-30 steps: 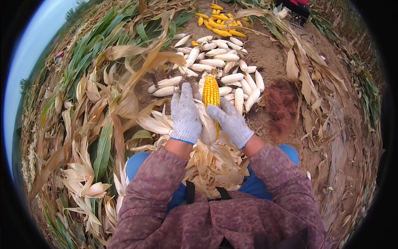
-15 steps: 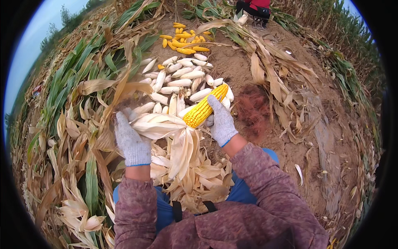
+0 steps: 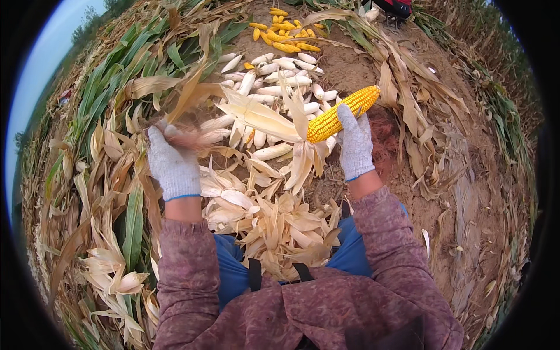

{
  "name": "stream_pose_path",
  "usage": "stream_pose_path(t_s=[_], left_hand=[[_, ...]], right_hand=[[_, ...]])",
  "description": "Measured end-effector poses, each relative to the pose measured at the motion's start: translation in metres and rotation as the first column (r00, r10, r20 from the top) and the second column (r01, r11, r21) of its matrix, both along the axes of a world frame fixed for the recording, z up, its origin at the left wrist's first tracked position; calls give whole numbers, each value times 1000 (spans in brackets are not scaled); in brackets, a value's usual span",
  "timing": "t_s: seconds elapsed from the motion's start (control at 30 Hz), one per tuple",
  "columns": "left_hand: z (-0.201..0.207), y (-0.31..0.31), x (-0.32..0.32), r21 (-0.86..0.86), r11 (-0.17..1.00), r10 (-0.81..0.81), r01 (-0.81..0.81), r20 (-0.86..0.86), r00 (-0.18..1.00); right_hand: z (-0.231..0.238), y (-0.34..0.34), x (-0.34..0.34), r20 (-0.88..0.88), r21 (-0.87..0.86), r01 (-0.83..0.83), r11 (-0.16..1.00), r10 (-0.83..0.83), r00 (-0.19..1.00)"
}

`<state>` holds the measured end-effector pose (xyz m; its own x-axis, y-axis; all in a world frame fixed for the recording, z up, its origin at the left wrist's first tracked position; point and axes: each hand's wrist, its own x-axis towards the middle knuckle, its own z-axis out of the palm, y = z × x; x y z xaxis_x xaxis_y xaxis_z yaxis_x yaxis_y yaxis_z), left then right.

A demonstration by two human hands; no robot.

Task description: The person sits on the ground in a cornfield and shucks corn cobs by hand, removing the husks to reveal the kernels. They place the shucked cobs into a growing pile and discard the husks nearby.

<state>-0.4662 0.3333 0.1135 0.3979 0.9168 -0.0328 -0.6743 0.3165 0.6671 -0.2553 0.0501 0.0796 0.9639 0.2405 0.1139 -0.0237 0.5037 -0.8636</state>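
Note:
My right hand, in a grey knit glove, grips a yellow corn cob that points up and to the right. Pale husk leaves still hang from the cob's lower end and spread to the left. My left hand, gloved the same way, is closed on a brown tuft of silk and husk tips pulled out to the left, well apart from the cob. A heap of stripped husks lies on the ground between my knees.
Several unhusked pale cobs lie on the bare soil ahead, with a small pile of husked yellow cobs beyond them. Green and dry corn stalks cover the left side. A red object sits at the top edge.
My hands have drawn apart: the left pulled the husk and silk out to the left, the right carried the cob to the right and tilted it, baring more kernels.

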Motion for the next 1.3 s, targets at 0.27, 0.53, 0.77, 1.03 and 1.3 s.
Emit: stream_pose_path(t_s=[0.27,0.53,0.77,1.03,1.3], left_hand=[[3,-18,2,23,919,-394,393,-3,919],[16,-49,7,40,780,-626,625,57,778],[-1,-52,15,317,661,-538,680,-432,724],[7,-70,14,154,782,-500,604,-423,756],[-25,-66,26,198,815,-346,545,-588,731]], right_hand=[[-3,-7,7,211,-193,47,980,-5,977],[13,-10,-12,242,-691,-58,720,307,920],[-35,16,-54,20,-994,-54,90,664,748],[-64,35,-100,-265,-963,-97,-250,832,488],[-6,41,-75,-91,-562,-546,622,610,787]])
